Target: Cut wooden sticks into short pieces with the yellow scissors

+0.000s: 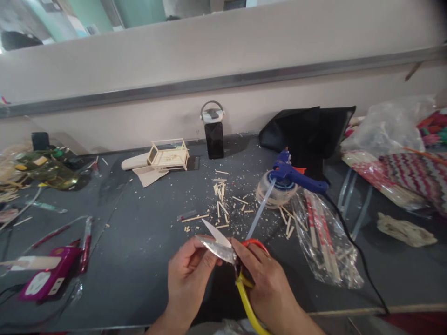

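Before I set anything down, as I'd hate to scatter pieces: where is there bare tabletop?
The widest patch of tabletop lies between the red pen-like item and the left hand, nearer than the small wooden frame, with stray specks. Crowded: beyond the scissors, cut sticks; right, the blue glue gun on a jar, a clear bag and black cable.

Left hand (190, 274): anything pinched behind scissors (220, 250) hidden. Striped material (414, 176) cropped, right edge.
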Available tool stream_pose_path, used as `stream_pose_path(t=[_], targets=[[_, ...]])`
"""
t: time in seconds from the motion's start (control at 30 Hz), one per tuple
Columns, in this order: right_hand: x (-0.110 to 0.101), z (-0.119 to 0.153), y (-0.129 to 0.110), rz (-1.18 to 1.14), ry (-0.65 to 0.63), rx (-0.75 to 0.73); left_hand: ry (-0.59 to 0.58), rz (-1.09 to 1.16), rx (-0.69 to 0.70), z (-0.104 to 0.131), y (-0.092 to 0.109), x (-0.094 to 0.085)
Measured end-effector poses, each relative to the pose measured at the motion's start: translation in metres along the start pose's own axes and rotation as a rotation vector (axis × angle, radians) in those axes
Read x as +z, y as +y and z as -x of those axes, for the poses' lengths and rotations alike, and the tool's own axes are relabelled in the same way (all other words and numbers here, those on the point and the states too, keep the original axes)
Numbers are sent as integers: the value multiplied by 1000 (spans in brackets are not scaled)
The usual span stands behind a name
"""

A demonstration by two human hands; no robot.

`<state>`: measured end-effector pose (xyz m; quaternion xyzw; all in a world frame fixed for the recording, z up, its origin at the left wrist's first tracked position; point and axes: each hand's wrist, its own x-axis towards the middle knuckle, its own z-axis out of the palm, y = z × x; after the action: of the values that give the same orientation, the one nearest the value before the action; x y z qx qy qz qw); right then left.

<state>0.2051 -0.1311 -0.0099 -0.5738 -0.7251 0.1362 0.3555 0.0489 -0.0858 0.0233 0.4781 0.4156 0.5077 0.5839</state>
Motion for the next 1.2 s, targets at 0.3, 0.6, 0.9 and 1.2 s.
stream_pose_path(t=[0.3, 0.6, 0.9, 1.2], targets=[[5, 7, 6, -192, 88, 128, 90, -176, -10, 0, 4, -6], [-2, 9, 4, -299, 156, 195, 79, -255, -92, -17, 11, -30], [-8, 9, 7, -132, -76, 47, -110, -185, -162, -13, 18, -34], [-16, 2, 4, 72, -111, -62, -301, -497, 70, -12, 29, -37]])
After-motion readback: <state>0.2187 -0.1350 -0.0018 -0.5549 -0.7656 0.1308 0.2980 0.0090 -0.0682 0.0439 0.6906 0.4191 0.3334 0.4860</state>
